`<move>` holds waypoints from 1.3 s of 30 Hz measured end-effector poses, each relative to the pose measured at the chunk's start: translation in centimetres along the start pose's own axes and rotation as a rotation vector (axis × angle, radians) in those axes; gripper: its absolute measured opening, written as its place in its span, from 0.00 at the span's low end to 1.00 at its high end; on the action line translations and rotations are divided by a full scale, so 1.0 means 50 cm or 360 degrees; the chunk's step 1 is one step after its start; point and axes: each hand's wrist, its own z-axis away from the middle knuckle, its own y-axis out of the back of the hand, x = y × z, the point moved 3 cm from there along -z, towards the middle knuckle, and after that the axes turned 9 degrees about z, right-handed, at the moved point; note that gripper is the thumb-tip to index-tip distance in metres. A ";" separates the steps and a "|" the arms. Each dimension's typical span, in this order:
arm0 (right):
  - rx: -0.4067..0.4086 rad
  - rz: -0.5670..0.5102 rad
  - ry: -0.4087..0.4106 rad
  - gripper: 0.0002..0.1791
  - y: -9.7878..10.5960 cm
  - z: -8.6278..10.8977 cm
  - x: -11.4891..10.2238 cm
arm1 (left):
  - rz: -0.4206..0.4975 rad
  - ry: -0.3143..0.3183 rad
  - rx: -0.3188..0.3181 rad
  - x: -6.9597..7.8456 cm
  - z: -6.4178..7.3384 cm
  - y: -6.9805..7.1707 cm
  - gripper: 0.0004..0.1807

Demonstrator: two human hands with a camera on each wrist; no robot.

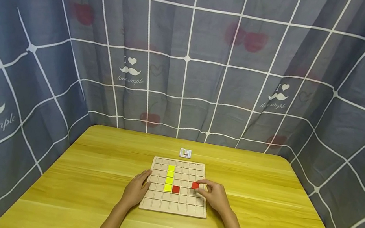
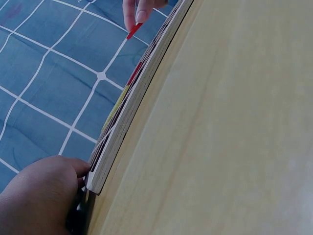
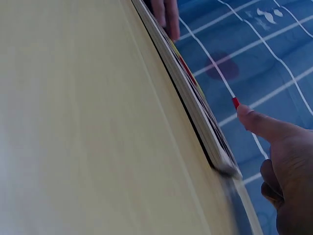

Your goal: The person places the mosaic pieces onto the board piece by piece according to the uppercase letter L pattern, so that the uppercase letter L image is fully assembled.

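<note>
A pale wooden grid board [image 1: 182, 209] lies on the table. My right hand [image 1: 216, 197] pinches a red square tile [image 1: 195, 185] between thumb and fingers over the board's right side. The right wrist view shows that tile [image 3: 235, 103] held above the board's surface. Several yellow square tiles [image 1: 170, 178] form a column on the board, left of its middle. Beside the column's near end sits another red tile [image 1: 175, 189]. My left hand [image 1: 136, 189] rests against the board's left edge, its fingers relaxed; the left wrist view has its thumb at the board's corner.
Behind the board lies a small card [image 1: 185, 153] printed with a grid and coloured squares. The yellow wood-grain table [image 1: 86, 178] extends to both sides. A blue-grey checked curtain [image 1: 202, 81] hangs around its back and sides.
</note>
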 end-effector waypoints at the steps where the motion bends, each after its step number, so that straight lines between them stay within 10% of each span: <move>1: -0.0028 -0.0007 0.0013 0.14 -0.006 -0.001 -0.007 | -0.0004 -0.0002 0.0000 -0.001 0.000 0.000 0.23; 14: -0.0304 0.0082 0.0036 0.14 -0.056 -0.009 -0.036 | 0.0006 -0.0037 0.0030 -0.002 0.000 -0.004 0.23; 29: -0.0233 0.0234 0.0098 0.13 -0.057 -0.012 -0.047 | 0.0012 -0.0040 0.0024 0.003 -0.003 -0.005 0.22; 39: -0.0151 -0.0021 -0.0014 0.17 -0.035 -0.016 -0.027 | 0.0101 0.0015 -0.0005 0.006 -0.004 0.002 0.23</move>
